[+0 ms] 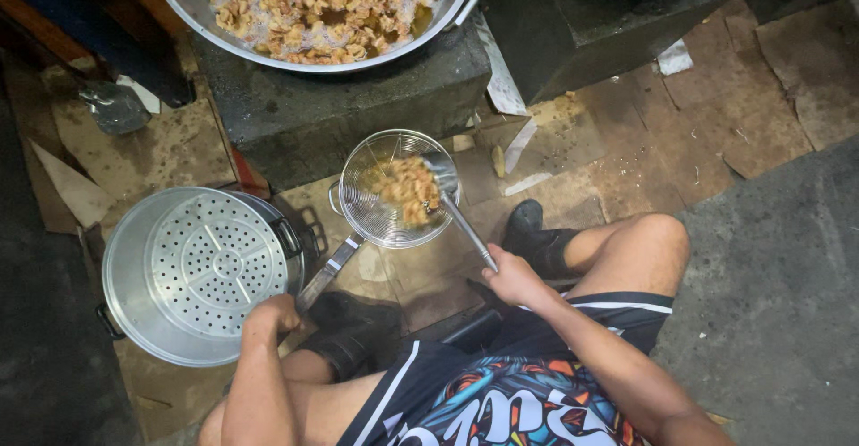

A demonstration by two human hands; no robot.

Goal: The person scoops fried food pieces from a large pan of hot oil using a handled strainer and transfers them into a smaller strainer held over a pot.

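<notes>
Strainer full of fried bits: I am gripping its handle with my left hand, fingers clamped, while my right hand, fingers wrapped tight, is stirring with a spoon.

Cardboard-covered floor; perforated steamer pot

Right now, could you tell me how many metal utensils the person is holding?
2: a wire strainer with fried pieces, held by the left hand; a ladle reaching into it, held by the right hand.
</notes>
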